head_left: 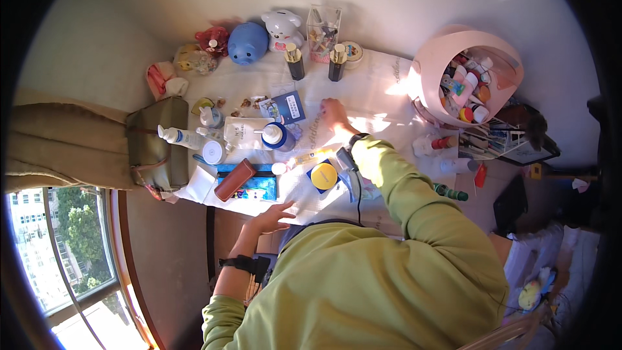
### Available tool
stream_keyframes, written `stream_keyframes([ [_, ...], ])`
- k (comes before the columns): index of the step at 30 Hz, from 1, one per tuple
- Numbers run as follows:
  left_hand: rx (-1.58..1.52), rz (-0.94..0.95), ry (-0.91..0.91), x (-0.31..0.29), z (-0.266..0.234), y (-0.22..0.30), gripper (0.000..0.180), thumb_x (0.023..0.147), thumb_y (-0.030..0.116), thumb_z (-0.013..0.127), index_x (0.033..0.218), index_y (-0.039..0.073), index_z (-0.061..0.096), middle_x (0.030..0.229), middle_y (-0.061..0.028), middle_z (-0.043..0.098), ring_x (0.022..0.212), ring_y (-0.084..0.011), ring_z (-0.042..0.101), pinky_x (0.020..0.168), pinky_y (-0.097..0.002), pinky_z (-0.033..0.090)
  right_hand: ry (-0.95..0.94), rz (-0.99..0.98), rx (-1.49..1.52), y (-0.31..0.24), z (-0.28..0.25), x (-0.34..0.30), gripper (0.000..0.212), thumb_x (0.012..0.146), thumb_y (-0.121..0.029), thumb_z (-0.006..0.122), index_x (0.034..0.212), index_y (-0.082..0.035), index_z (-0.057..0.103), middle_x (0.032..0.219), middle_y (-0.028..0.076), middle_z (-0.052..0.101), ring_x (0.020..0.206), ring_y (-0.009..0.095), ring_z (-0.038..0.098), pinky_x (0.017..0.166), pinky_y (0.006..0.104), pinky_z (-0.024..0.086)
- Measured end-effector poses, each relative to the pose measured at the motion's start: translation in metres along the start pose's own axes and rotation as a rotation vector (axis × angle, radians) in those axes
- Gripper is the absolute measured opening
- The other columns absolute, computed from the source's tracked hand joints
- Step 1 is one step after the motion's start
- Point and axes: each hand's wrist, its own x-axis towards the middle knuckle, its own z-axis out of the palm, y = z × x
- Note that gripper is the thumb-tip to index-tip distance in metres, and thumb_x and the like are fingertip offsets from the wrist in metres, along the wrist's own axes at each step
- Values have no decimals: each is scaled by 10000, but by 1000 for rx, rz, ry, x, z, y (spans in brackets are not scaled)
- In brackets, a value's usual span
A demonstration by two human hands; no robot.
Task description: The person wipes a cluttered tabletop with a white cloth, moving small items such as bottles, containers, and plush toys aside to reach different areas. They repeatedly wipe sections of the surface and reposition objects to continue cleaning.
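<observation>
My right hand (334, 116) reaches far over the table, fingers curled in against the white tablecloth (363, 91); whatever is in them, if anything, is hidden. To its left lies a dark blue card (285, 108), and a white and blue pump bottle (278, 137) stands nearer to me. My left hand (271, 219) hovers at the table's front edge with fingers spread, holding nothing. Just beyond it are a brown case (234, 180) and a blue pouch (264, 188). Between my arms lie a round yellow container (323, 176) and a yellow tube (313, 157).
Two dark bottles with gold caps (294, 63), a clear organizer (323, 32) and a blue piggy bank (248, 44) stand at the back. A pink bin (430, 65) of small bottles is at right. An olive bag (159, 149) sits at left, near the window (65, 253).
</observation>
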Motion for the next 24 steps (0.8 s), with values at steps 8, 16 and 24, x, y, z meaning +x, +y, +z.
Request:
stream_keyframes([
  [8, 16, -13, -34, 0, 3, -4, 381, 862, 274, 683, 1230, 189, 638, 1557, -97, 242, 1345, -350, 337, 1105, -421, 310, -2, -8, 467, 21, -7, -47, 118, 739, 17, 592, 817, -27, 670, 774, 151, 637, 691, 279, 632, 633, 335, 499],
  [16, 45, 33, -5, 1, 6, -9, 373, 840, 236, 702, 1205, 188, 648, 1551, -100, 253, 1314, -359, 372, 1089, -426, 340, -131, -146, 341, 20, -9, -40, 101, 725, -6, 604, 824, -22, 610, 747, 155, 591, 692, 327, 591, 637, 378, 480],
  [24, 76, 24, 23, 2, 14, -11, 370, 859, 284, 681, 1216, 197, 645, 1550, -118, 253, 1345, -360, 339, 1102, -425, 309, 85, 189, 437, 30, -28, -24, 108, 712, 2, 627, 815, -24, 640, 784, 143, 666, 711, 253, 649, 654, 328, 503],
])
